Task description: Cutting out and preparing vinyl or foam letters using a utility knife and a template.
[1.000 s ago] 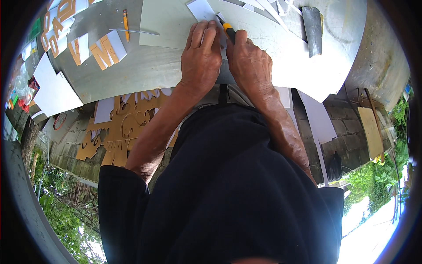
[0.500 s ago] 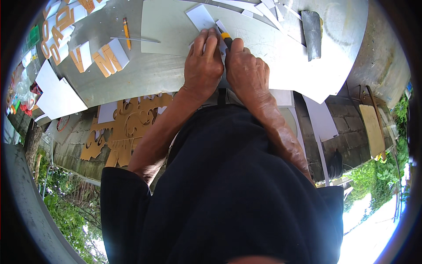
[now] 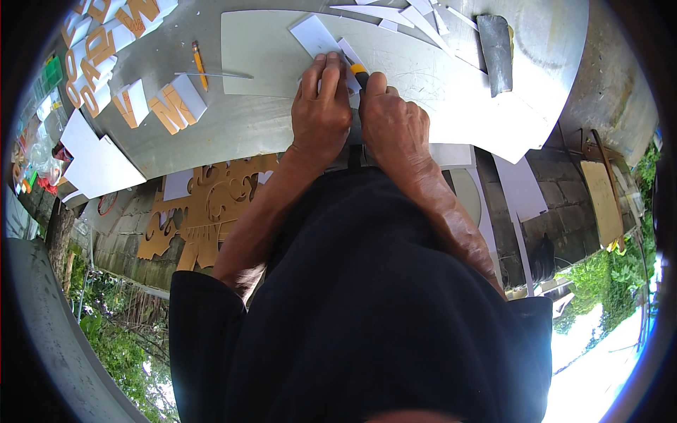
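A white strip (image 3: pixel 312 34) is lying on a pale sheet (image 3: pixel 261 49), and the sheet is resting on the gray surface (image 3: pixel 176 137) in front of the person. The strip is pointing away from the person and to the left. Its long side is running on a slant, from far left to near right. A knife (image 3: pixel 361 75) is pointing the same way, away and a bit left, with its front end sitting just beside the right edge of the strip.

Compared with one second ago, everything on the surface is showing lower in the view, and more of the strip's far end is showing. The hands are keeping the same kind of hold.

The strip is looking flat, smooth and white, with straight edges and a square far end. The knife is showing a yellow part near the front and a black handle.

The left hand (image 3: pixel 321 116) is pressing its fingertips down on the near part of the strip. Its thumb is hiding, so I cannot tell if it is pinching. The right hand (image 3: pixel 395 116) is wrapping tightly around the knife's handle.

A yellow pencil (image 3: pixel 199 67) is lying on the left, near some brown and white letter shapes (image 3: pixel 176 106).
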The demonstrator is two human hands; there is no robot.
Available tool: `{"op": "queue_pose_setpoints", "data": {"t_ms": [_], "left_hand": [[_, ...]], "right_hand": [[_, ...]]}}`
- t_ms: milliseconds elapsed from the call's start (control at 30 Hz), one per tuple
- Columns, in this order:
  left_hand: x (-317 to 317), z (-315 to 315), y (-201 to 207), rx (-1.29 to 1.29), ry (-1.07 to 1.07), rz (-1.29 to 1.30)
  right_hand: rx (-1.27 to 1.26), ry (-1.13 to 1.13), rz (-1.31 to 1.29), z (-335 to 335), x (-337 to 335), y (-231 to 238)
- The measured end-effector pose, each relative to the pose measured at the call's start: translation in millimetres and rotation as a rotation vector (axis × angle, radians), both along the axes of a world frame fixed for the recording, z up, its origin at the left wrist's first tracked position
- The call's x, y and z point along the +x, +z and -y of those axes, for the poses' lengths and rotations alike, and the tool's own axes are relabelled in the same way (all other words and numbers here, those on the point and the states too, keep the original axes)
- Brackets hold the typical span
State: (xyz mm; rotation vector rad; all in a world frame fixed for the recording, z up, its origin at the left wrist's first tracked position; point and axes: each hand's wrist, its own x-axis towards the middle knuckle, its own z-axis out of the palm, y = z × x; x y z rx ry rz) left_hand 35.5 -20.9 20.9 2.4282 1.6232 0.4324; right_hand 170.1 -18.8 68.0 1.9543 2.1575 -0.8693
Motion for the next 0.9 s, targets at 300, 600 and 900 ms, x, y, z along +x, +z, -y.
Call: {"op": "queue_pose_setpoints", "data": {"t_ms": [300, 600, 900], "left_hand": [[0, 2, -1, -0.025, 0.001, 0.014], [-2, 3, -1, -0.035, -0.004, 0.036], [0, 3, -5, -0.006, 0.008, 0.073]], "right_hand": [[-0.033, -0.022, 0.016, 5, 2, 2], [-0.073, 0.006, 0.043, 15, 7, 6], [-0.098, -0.007, 0.051, 24, 12, 8]]}}
